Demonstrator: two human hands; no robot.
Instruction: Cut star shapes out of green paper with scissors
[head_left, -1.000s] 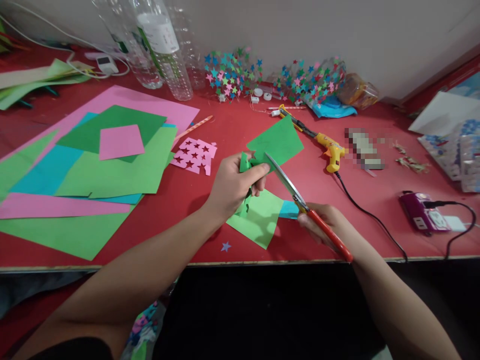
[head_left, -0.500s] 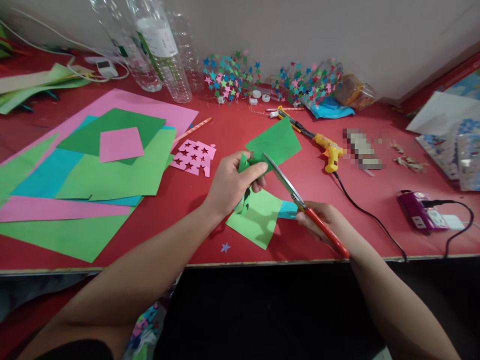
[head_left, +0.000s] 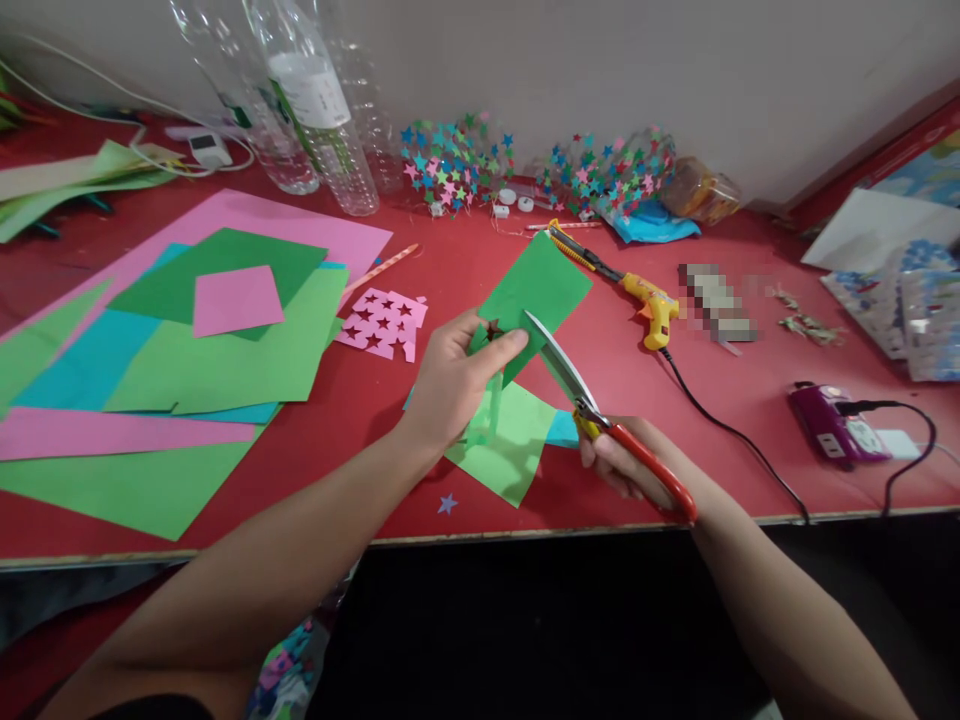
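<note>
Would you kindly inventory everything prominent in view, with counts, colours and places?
Green sheet: one, green, centre
Scissors: one, red-handled, centre right
Pale sheet: one, lime, front centre
Punched sheet: one, pink, centre left
Loose star: one, purplish, front
Paper pile: several, mixed, left
Bottles: at least two, clear, back left
Star clusters: two, multicoloured, back
Packet: one, blue, back right
Glue gun: one, yellow, right
Socket block: one, purple, far right
Tabletop: one, red, underneath
Left hand: one, bare, gripping green sheet
Right hand: one, bare, gripping scissors

Held paper (head_left: 541, 280) green; scissors (head_left: 590, 410) red-handled, silver-bladed; glue gun (head_left: 654, 304) yellow; star-cut sheet (head_left: 373, 326) pink; tabletop (head_left: 442, 265) red.
</note>
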